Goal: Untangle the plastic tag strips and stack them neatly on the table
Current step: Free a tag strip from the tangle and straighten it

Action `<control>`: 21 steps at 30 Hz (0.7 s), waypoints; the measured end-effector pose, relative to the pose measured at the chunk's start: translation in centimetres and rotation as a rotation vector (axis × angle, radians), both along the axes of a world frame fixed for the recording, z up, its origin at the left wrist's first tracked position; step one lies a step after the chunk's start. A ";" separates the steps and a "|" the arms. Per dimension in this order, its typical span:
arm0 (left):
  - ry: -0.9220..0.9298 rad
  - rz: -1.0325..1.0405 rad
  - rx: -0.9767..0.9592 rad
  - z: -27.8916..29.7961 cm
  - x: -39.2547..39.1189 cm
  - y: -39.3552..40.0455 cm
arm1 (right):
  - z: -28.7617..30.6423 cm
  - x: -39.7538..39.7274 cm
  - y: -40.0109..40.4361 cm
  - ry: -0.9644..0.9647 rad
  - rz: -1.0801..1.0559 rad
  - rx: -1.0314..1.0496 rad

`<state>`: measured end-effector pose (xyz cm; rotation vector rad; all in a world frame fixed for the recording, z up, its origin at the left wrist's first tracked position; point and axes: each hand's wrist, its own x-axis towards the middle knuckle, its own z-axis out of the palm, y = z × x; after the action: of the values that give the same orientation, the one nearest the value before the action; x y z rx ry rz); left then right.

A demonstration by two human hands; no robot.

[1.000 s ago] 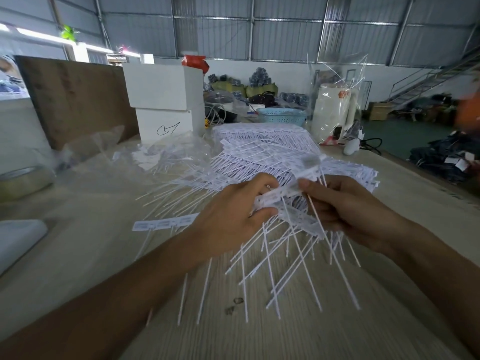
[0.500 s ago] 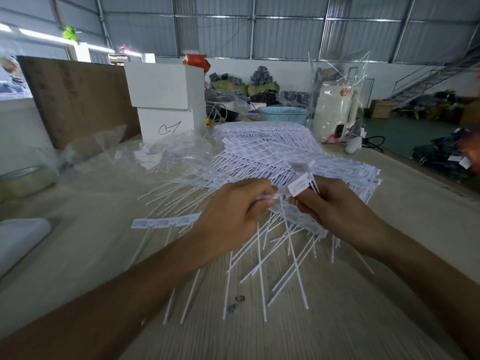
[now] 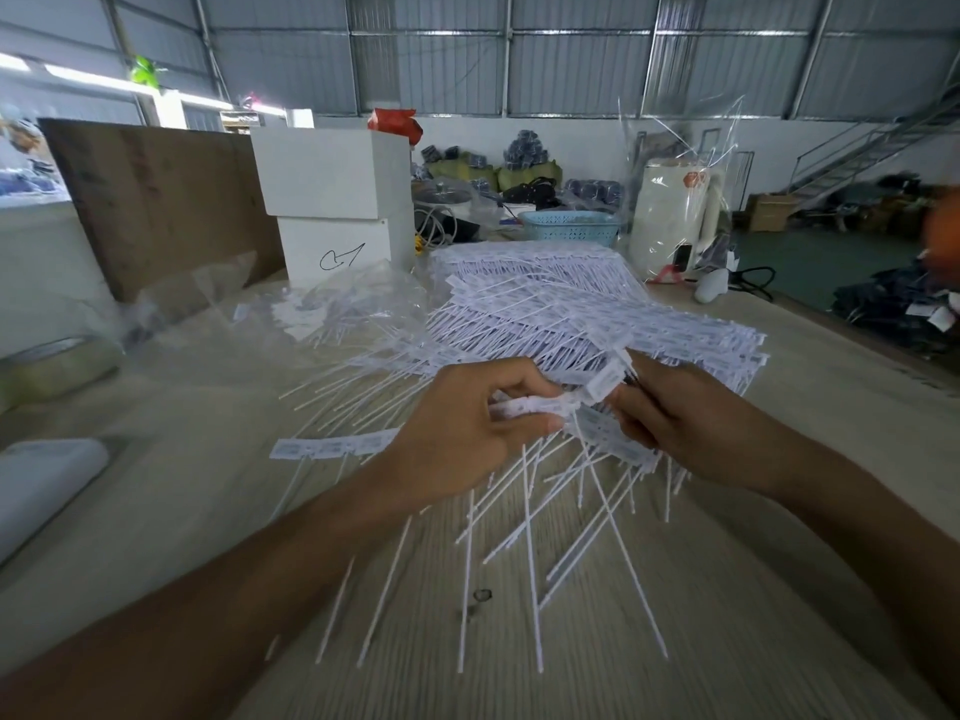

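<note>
Tag strips (image 3: 540, 407) in thin white plastic sit pinched between my two hands, just above the pale wood-grain surface (image 3: 649, 641). Each one has a flat rectangular label head with faint print and a long, stiff, needle-thin tail; the tails fan down and outward beneath my fingers, crossing one another in a loose tangle, and several tips rest on the surface. My left hand (image 3: 467, 423) has its fingers curled and its thumb pressed over a few label heads, gripping them. My right hand (image 3: 675, 423) pinches the other end of the same bunch, one label head (image 3: 605, 379) sticking up tilted between my fingertips.

Just behind my hands lies the large pile of strips (image 3: 561, 314), its heads overlapping in dense rows like shingles and its tails bristling out to the left. One short row of joined label heads (image 3: 332, 446) lies flat on the surface to the left of my left wrist. Farther left is crumpled clear plastic film (image 3: 291, 309), glossy and wrinkled. Beyond it stand two smooth white boxes (image 3: 332, 200), stacked, the lower one marked with a black scribble, beside a brown wooden board (image 3: 156, 200) leaning upright. At the far end are a light blue perforated basket (image 3: 571, 228) and a cream rounded container (image 3: 670, 220) wrapped in clear film.
</note>
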<state>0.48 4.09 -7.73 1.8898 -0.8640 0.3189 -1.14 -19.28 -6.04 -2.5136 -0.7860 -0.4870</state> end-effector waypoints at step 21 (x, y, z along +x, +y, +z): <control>-0.224 0.043 0.088 0.4 0.0 -0.2 | 0.0 -1.3 3.0 0.581 0.102 0.763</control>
<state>0.47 3.93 -7.31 1.9817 -1.0015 0.5346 -2.41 -16.25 -6.05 -1.7433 -0.3870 0.0107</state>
